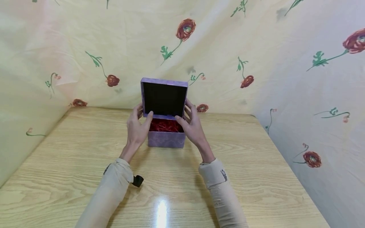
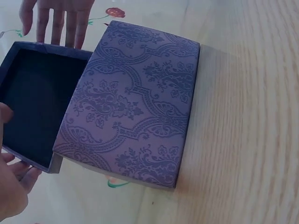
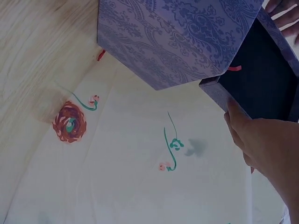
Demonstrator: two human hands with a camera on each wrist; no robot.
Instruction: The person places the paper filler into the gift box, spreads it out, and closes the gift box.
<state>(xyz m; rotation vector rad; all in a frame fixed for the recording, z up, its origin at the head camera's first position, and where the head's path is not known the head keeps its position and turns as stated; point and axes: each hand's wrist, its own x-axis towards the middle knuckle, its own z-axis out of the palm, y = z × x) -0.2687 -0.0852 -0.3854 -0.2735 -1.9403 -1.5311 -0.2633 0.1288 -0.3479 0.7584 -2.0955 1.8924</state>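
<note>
A purple patterned box [image 1: 166,140] stands on the table with crinkled red material [image 1: 165,126] inside. Its lid [image 1: 164,98] is tilted up above the back of the box, dark inside facing me. My left hand [image 1: 137,126] grips the lid's left side, thumb at the lower rim. On the opposite side my right hand [image 1: 194,126] holds it the same way. The left wrist view shows the damask-like pattern on the box [image 2: 131,105] beside the lid's dark inside [image 2: 37,98]. In the right wrist view a short red strip [image 3: 234,68] overlaps the lid.
The wood-grain table [image 1: 256,190] meets a floral cloth backdrop [image 1: 137,47] close behind the box; another stretch of cloth [image 1: 310,104] runs along the right edge. A small black object [image 1: 138,181] shows beside the left sleeve.
</note>
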